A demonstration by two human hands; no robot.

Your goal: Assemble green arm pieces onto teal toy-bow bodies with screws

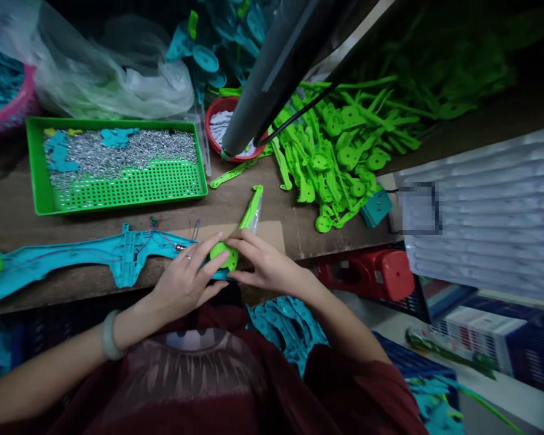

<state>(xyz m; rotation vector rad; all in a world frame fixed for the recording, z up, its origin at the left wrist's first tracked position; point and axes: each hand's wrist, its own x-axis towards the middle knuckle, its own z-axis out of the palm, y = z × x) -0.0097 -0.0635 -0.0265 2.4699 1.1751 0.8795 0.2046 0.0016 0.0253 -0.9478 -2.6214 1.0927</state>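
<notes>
A lime-green plastic part [229, 258] with a rounded base and a long narrow arm is between my hands at the table's front edge. My left hand [185, 272] presses its fingers on the rounded base from the left. From the right, my right hand [265, 263] grips the same part near where the arm begins. Beneath lies a long blue plastic shell [131, 257], its right end partly hidden by my hands. Thin red and dark wires and a small circuit board [153, 222] sit on that shell. A piece of brown cardboard [272, 234] shows beside my right hand.
A green tray [118, 208] holds many small metal screws and some blue pieces. Behind it are a red bowl [211, 140] and a clear plastic bag [104, 66]. Green parts [335, 145] are heaped at right, under a slanting dark pole [272, 72]. A red stool [390, 275] stands below.
</notes>
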